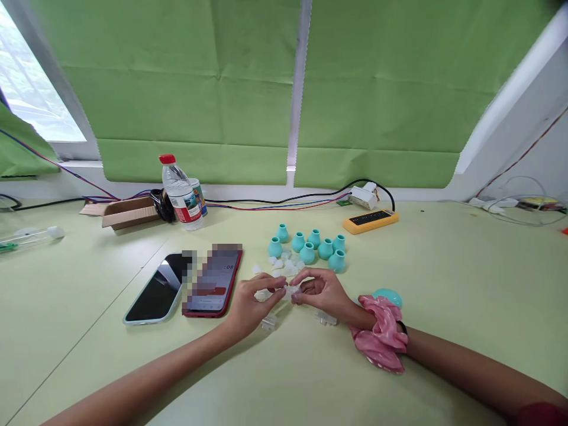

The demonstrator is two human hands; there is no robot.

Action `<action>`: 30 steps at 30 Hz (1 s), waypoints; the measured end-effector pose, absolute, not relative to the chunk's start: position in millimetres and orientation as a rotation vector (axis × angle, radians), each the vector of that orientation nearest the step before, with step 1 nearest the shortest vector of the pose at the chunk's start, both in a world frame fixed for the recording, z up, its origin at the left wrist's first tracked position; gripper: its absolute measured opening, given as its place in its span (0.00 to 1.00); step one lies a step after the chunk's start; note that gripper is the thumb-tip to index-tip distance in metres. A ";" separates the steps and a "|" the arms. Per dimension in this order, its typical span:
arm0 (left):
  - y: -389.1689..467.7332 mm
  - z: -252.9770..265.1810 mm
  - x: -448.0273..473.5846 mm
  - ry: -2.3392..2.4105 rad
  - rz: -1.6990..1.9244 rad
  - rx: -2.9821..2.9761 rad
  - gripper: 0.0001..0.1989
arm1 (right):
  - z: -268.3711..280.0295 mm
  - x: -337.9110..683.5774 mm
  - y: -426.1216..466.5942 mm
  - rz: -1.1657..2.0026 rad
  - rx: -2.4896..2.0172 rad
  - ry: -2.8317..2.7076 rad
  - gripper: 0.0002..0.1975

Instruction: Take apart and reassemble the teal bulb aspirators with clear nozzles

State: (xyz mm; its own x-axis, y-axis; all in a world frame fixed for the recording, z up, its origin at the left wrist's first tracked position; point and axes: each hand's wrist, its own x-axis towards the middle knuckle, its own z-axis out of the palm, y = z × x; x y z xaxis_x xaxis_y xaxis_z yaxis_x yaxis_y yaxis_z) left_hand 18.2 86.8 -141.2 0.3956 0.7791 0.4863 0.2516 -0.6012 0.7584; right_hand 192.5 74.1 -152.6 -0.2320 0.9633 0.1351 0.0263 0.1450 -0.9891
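Observation:
My left hand [261, 297] and my right hand [320, 290] meet over the table, each with thumb and fingers pinched. Between their fingertips is a small translucent plastic piece [290, 290]; its exact kind is too small to make out. Just beyond lie several more translucent pieces [286, 264]. One clear plastic part [268, 322] rests beside my left hand, and another clear part [326, 318] sits under my right wrist. Behind them stand several turquoise vase-shaped pieces [307, 253] with open necks. A pink scrunchie [381, 334] circles my right wrist, and a turquoise rounded object [389, 297] shows partly behind it.
Two phones lie to the left, a dark-screened phone [156, 290] and a red-cased phone [215, 281]. Farther back are a water bottle [181, 198], an open cardboard box [133, 213] and a yellow power strip [371, 221]. Cables [275, 201] run along the wall.

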 end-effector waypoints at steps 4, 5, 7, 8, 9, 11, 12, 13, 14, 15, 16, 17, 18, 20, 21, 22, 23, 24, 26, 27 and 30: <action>86.5 -142.1 17.4 0.859 1.164 2.096 0.08 | -153.1 191.5 73.9 1.250 -1.038 -1.453 0.13; 86.6 -142.3 17.4 0.842 1.164 2.106 0.08 | -153.1 191.2 73.7 1.256 -1.037 -1.447 0.13; 86.7 -142.7 17.8 0.812 1.175 2.116 0.07 | -153.2 190.4 73.4 1.263 -1.032 -1.433 0.13; 86.8 -142.9 18.1 0.799 1.183 2.117 0.07 | -153.2 190.1 73.4 1.264 -1.028 -1.427 0.13; 86.7 -143.1 18.4 0.786 1.189 2.120 0.07 | -153.3 189.8 73.4 1.264 -1.023 -1.422 0.13; 86.7 -143.8 18.7 0.756 1.190 2.137 0.08 | -153.1 189.7 73.7 1.266 -1.013 -1.417 0.12; 86.7 -144.3 18.7 0.738 1.191 2.153 0.08 | -152.8 189.8 73.9 1.267 -1.011 -1.417 0.12; 87.0 -145.0 18.5 0.718 1.196 2.177 0.08 | -152.3 189.9 74.0 1.269 -1.011 -1.415 0.12; 87.4 -145.8 18.2 0.695 1.207 2.211 0.08 | -151.5 190.1 73.9 1.271 -1.014 -1.411 0.12; 88.1 -146.7 17.8 0.665 1.222 2.255 0.09 | -150.5 190.3 73.8 1.273 -1.019 -1.404 0.12; 88.9 -147.6 17.3 0.627 1.240 2.308 0.09 | -149.3 190.4 73.6 1.275 -1.025 -1.397 0.12; 89.9 -148.5 16.8 0.580 1.258 2.368 0.10 | -148.2 190.5 73.3 1.278 -1.030 -1.392 0.12; 90.8 -149.1 16.4 0.532 1.269 2.425 0.11 | -147.1 190.6 72.9 1.282 -1.033 -1.389 0.12; 91.7 -149.3 16.0 0.457 1.268 2.505 0.13 | -145.5 190.6 71.8 1.287 -1.036 -1.386 0.12; 91.6 -148.5 16.2 0.440 1.255 2.513 0.14 | -145.1 190.5 71.1 1.286 -1.038 -1.383 0.12; 90.9 -147.1 16.5 0.441 1.237 2.494 0.14 | -144.7 190.4 70.3 1.282 -1.040 -1.381 0.12; 89.8 -145.2 17.0 0.459 1.216 2.447 0.13 | -144.4 190.2 69.3 1.271 -1.044 -1.378 0.11; 88.2 -142.7 17.6 0.491 1.188 2.373 0.12 | -144.1 189.9 68.1 1.256 -1.045 -1.381 0.11; 84.7 -137.2 19.0 0.571 1.118 2.146 0.09 | -142.9 188.6 65.2 1.228 -1.029 -1.402 0.11; 83.0 -134.4 19.5 0.608 1.079 2.002 0.07 | -142.1 187.7 63.6 1.215 -1.009 -1.416 0.11; 79.4 -126.6 20.3 0.650 0.992 1.590 0.05 | -138.8 184.4 58.8 1.171 -0.933 -1.464 0.11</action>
